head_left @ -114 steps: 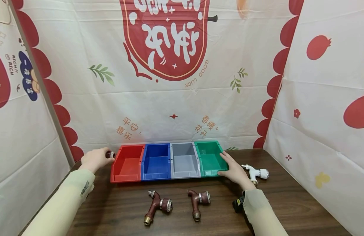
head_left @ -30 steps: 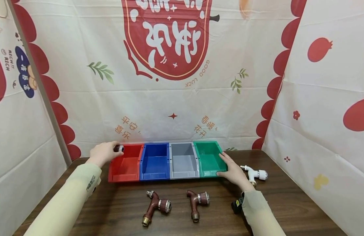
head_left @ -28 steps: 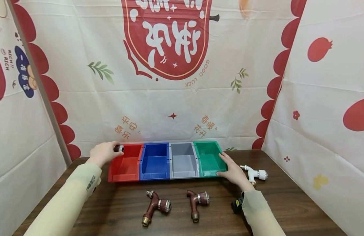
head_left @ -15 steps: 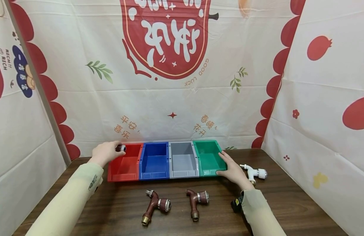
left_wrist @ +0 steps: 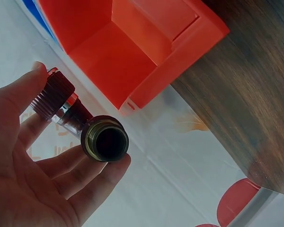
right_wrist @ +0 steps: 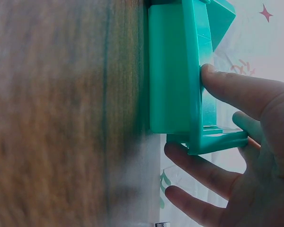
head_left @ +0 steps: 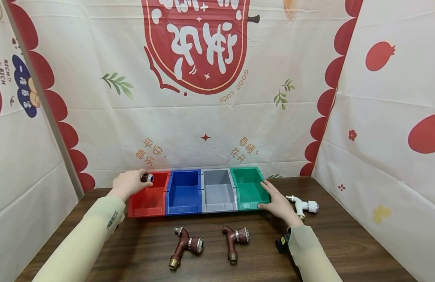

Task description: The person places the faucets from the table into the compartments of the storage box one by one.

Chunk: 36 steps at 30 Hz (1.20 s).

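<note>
While the left hand (head_left: 128, 184) pinches the brown faucet (head_left: 146, 178), handle (left_wrist: 54, 93) at the thumb (left_wrist: 23, 89) and open end (left_wrist: 109, 143) by the fingers (left_wrist: 101, 183), the red bin (head_left: 147, 214) lies just below and rightward of them, well apart from the right hand (head_left: 279, 204), its spread fingers (right_wrist: 204, 169) touching the green bin (head_left: 247, 206).

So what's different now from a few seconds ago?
The left hand carried its brown tap rightward: in the head view, from beside the red bin to over its back left part. Nothing was let go or newly picked up. The right hand stayed on the green bin, and the white tap and two other brown taps stayed put.
</note>
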Motion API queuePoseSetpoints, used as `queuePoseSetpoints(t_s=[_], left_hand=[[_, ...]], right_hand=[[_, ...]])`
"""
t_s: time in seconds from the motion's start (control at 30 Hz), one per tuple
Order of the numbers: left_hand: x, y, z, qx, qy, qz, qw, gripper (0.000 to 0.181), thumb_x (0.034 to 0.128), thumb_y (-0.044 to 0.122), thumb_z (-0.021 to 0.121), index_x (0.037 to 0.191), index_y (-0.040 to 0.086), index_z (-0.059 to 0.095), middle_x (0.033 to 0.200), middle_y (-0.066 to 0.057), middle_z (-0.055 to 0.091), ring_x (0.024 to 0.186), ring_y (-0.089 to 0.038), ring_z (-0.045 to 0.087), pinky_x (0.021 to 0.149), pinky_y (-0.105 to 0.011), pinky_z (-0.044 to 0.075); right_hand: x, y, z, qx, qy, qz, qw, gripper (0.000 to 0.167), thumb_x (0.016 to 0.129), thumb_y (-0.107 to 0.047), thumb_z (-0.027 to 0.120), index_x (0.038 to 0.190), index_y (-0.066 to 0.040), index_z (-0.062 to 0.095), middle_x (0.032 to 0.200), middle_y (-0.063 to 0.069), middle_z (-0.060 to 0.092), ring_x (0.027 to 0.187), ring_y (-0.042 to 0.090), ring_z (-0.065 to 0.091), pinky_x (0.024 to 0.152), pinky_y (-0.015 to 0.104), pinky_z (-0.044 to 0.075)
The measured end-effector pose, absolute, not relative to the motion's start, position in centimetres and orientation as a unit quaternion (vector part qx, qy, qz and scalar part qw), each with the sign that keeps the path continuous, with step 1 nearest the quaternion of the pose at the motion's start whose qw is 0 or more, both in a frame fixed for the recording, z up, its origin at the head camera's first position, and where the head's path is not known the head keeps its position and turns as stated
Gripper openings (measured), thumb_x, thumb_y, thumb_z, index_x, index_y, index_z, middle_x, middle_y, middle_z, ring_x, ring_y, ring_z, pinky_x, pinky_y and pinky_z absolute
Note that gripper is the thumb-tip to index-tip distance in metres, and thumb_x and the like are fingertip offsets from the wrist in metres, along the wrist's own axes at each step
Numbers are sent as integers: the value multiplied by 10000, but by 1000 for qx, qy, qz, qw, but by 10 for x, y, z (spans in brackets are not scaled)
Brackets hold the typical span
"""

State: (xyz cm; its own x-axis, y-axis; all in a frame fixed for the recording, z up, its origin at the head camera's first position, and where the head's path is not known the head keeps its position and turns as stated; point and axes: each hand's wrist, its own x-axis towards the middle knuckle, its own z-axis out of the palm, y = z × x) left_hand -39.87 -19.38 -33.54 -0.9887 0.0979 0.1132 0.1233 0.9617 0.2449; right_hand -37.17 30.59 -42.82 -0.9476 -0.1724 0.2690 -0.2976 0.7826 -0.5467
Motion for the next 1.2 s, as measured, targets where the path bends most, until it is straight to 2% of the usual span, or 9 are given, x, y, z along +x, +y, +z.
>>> queuePoseSetpoints(t_s=[1.2], left_hand=[[-402,-183,-341,-65,-988,-131,52,628,869,398,700,1399,116,514,1295,-258,549,1042,-413,536,761,-587,497]], right_hand=[[-372,306,-429,125,-937,310,99,826,852,-145,747,1527,-64,278,1590,156,184,1403,419,241,1020,642,317]])
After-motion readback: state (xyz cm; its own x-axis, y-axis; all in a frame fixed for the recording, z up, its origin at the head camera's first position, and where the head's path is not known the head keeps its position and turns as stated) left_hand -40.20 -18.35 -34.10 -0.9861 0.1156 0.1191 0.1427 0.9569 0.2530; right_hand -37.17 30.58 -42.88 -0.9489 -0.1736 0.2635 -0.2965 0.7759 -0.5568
